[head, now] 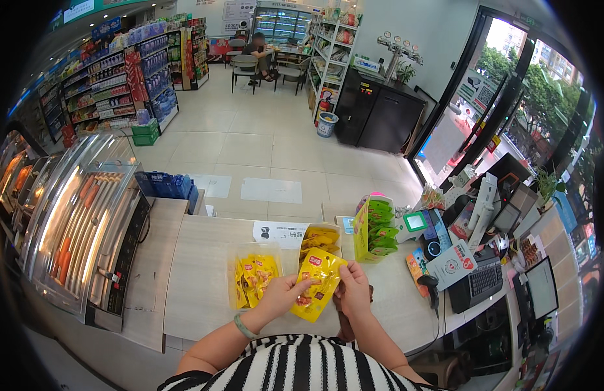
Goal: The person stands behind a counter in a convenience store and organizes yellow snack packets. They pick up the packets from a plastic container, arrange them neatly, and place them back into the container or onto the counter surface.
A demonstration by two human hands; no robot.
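Note:
Between my two hands is a yellow snack packet (317,288), tilted over the counter (199,273). My left hand (281,294) pinches its left side, and my right hand (353,288) grips its upper right edge. A clear plastic bin (231,273) with several yellow packets (257,273) stands left of the held packet. Just behind it, an open box (337,234) holds more yellow packets (321,238). A green display box (361,234) of green packets (381,229) stands to the right. Something brown, partly hidden, lies beneath my right hand.
A glass-covered sausage roller grill (94,234) stands at the left. On the right are a handheld scanner (431,288), a keyboard (482,276), a payment device (415,222) and a monitor (542,288). A printed sheet (277,232) lies behind the bin. A person (258,51) sits far back.

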